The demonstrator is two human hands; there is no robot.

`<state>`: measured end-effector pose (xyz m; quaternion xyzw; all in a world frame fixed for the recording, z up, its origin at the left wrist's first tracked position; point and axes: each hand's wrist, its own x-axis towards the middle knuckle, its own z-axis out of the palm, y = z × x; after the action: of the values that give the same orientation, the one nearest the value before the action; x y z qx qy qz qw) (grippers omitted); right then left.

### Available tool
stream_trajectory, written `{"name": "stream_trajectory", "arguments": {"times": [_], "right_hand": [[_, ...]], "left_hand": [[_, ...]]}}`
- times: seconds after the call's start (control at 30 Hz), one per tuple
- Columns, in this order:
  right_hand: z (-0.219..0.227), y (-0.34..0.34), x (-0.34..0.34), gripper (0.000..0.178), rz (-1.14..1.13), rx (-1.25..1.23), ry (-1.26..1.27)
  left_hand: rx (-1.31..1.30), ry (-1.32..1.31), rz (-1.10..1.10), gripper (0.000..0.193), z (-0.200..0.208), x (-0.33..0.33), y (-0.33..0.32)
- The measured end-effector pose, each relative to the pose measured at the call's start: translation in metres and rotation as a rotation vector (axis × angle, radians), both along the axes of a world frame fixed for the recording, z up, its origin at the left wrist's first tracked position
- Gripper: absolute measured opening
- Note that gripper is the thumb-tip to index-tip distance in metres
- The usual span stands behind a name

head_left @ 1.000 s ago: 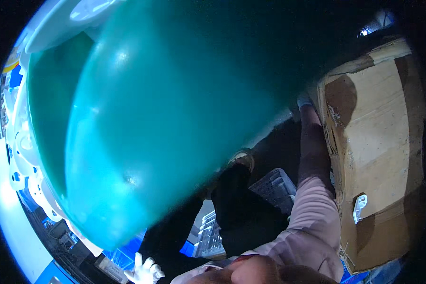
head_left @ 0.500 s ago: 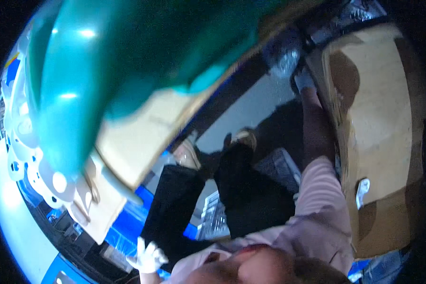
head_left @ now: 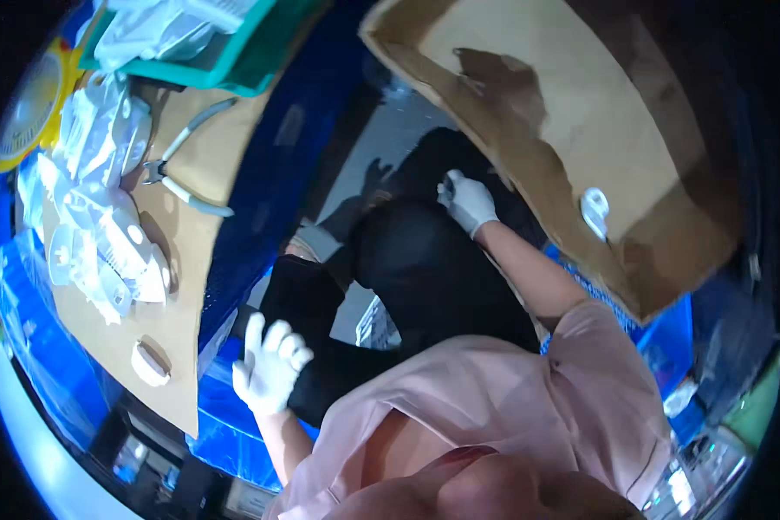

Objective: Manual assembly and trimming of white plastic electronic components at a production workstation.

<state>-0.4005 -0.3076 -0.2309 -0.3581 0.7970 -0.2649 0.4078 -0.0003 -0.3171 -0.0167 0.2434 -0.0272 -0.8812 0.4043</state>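
Observation:
My left hand [head_left: 271, 364], in a white glove, is raised beside my left thigh with its fingers spread and nothing in it. My right hand [head_left: 470, 204], also gloved, rests over my dark-trousered knee. Its fingers are curled in, and whatever may lie inside them is hidden. On the cardboard sheet [head_left: 182, 381] to my left lie a heap of white plastic parts [head_left: 104, 234], nippers [head_left: 154, 172] with pale handles spread apart, and a single small white part [head_left: 151, 364]. A cardboard tray [head_left: 607, 113] to my right holds another white part [head_left: 594, 212].
A green bin [head_left: 256, 74] with white parts in it stands at the upper left. Beside it is a round yellow-rimmed thing [head_left: 35, 104]. Blue plastic [head_left: 234, 442] lies under the left cardboard; a blue bin [head_left: 672, 338] sits below the right tray.
The large green shape that filled the upper left close by is gone from there, uncovering the nippers and parts. My right hand has come back from far ahead to my knee; my left stays open.

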Motion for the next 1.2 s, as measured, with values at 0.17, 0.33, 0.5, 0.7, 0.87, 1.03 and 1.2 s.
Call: {"name": "stream_trajectory", "arguments": {"times": [0.17,0.33,0.5,0.7,0.87,1.03,1.2], "right_hand": [[0.152,0.050,-0.014,0.016,0.324,0.061,0.567],[0.285,0.129,-0.034,0.015,0.195,-0.095,0.718],[0.352,0.276,-0.136,0.022,-0.164,0.067,1.150],[0.269,0.473,-0.241,0.060,-0.429,0.999,0.857],[0.282,0.359,-0.182,0.014,-0.328,0.146,1.318],[0.314,0.270,-0.155,0.018,0.040,-0.276,1.490],[0.300,0.192,-0.077,0.016,0.241,-0.738,0.993]], "left_hand": [[-0.101,-0.025,-0.046,0.070,-0.003,-0.016,0.002],[-0.194,-0.043,-0.032,0.065,-0.006,-0.010,0.018],[-0.275,-0.004,-0.034,0.062,-0.002,0.012,0.033],[-0.296,-0.059,-0.048,0.059,-0.005,0.011,0.031],[-0.347,-0.120,-0.016,0.056,-0.008,0.013,0.039],[-0.392,-0.088,0.069,0.056,-0.014,0.022,0.048],[-0.411,-0.072,0.155,0.054,-0.011,0.031,0.055]]}}
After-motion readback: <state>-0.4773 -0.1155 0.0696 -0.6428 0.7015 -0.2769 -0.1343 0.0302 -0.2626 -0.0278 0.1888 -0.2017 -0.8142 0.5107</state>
